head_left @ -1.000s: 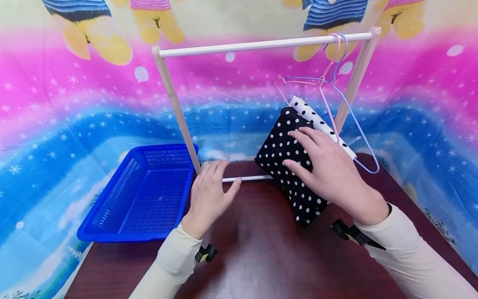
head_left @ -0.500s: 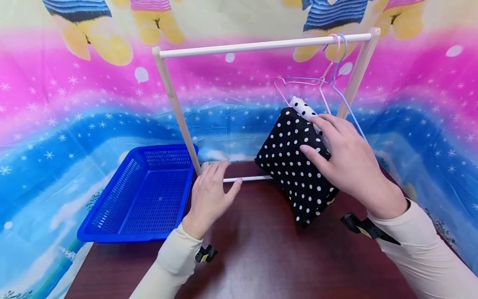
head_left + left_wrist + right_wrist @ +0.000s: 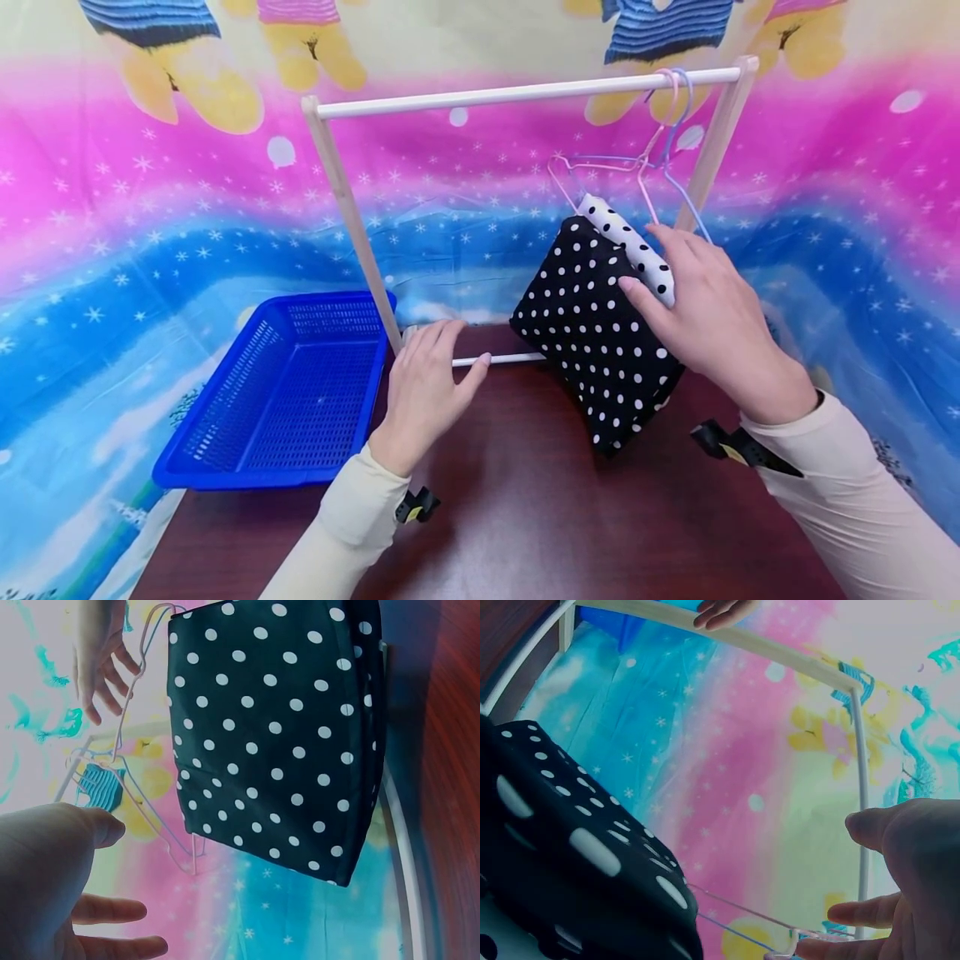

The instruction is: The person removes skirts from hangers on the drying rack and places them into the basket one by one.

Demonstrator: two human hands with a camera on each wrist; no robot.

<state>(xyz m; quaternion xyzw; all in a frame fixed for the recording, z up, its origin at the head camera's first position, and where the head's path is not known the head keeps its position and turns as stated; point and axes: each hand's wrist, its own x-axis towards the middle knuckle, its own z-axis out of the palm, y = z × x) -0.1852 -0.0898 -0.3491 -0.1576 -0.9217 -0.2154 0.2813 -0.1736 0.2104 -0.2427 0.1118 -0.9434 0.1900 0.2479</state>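
Note:
A folded black cloth with white dots (image 3: 592,333) hangs low on the rack's right side. Behind it, a white cloth with black dots (image 3: 626,242) lies over the lower part of the hangers. A pink hanger (image 3: 642,179) and a blue hanger (image 3: 687,202) hook over the top bar (image 3: 487,96). My right hand (image 3: 723,325) hovers by the cloths' right edge, fingers extended; both wrist views show it apart from the black cloth. My left hand (image 3: 423,387), fingers spread and holding nothing, is in front of the rack's left post (image 3: 348,208).
A blue perforated basket (image 3: 247,479) stands at the left, beside the rack. The rack's low white bar (image 3: 510,359) crosses just above the dark wooden table (image 3: 525,517). A printed cloth backdrop (image 3: 450,225) surrounds the table.
My right hand has moved off the front of the black cloth toward the right, uncovering more of it. The left hand and the hangers stay about where they were.

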